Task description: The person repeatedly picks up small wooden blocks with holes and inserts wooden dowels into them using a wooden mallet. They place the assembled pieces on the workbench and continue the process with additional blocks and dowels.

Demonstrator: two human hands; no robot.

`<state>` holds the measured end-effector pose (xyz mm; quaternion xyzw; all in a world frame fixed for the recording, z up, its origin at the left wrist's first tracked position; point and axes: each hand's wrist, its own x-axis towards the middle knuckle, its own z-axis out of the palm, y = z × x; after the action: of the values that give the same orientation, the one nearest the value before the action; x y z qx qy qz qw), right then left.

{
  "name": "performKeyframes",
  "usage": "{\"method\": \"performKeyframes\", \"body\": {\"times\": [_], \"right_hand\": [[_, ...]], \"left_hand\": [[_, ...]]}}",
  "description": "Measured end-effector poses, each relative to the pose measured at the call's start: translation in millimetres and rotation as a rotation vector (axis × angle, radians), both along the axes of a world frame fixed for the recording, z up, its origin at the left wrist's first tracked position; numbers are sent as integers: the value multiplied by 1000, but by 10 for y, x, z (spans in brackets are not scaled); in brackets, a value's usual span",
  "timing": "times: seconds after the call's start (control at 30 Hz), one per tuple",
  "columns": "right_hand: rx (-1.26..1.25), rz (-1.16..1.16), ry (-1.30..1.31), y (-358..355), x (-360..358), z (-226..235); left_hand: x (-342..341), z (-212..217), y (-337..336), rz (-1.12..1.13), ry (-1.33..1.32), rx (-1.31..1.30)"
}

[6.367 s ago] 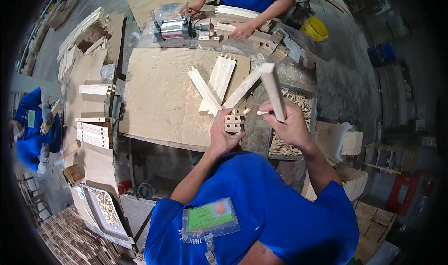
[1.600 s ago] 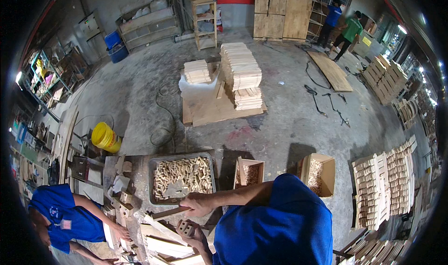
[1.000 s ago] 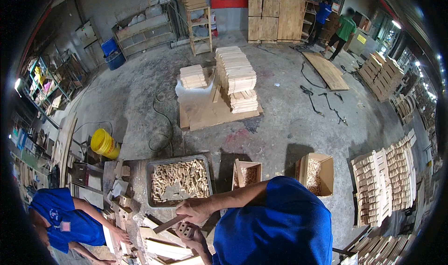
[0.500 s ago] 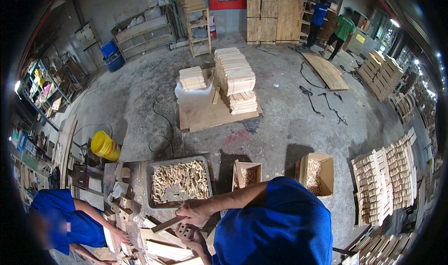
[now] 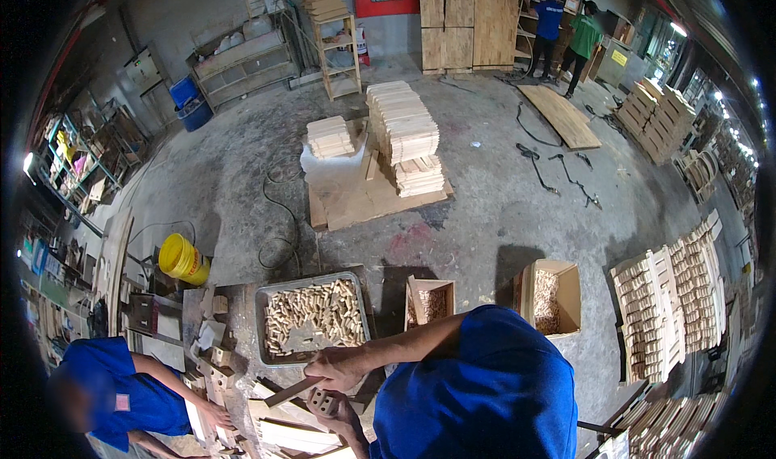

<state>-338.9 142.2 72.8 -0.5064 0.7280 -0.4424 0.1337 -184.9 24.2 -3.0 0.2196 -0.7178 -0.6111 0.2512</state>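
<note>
In my right hand is a flat brownish bar, apparently wood, slanting down to the left with my fingers closed round its upper end. Just below it, my left hand grips a small wooden block with several round holes in its upturned face. The bar passes close beside the block; whether they touch I cannot tell. Beyond my hands, a grey tray holds many short wooden dowels. Pale wooden pieces lie on the worktable under my hands.
At left a co-worker in blue handles wood pieces at the same table. Two cartons of small wooden parts, a narrow carton and a wider carton, stand past my right arm. Stacked boards and a yellow bucket are farther off.
The view has shifted slightly. My hands keep nearly the same pose, still holding bar and block. In the background, the person in green has turned and stands closer to the person in blue.
</note>
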Motion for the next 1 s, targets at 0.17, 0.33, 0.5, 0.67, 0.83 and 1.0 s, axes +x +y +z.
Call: {"method": "performKeyframes", "body": {"times": [0.17,0.33,0.5,0.67,0.83,1.0], "right_hand": [[-7,16,14,-25,-9,-56],[38,26,5,-58,-16,-92],[13,13,28,-51,-22,-112],[6,-6,42,-61,-27,-160],[-5,13,0,-101,-27,-139],[-40,29,27,-133,-42,-161]], "left_hand": [[-15,-45,-16,5,19,63],[-21,-145,-73,13,50,221],[12,-133,-62,-28,42,176],[-34,-29,-2,-13,52,155],[-36,-38,-55,-11,56,16],[-54,-26,-47,5,16,102]]}}
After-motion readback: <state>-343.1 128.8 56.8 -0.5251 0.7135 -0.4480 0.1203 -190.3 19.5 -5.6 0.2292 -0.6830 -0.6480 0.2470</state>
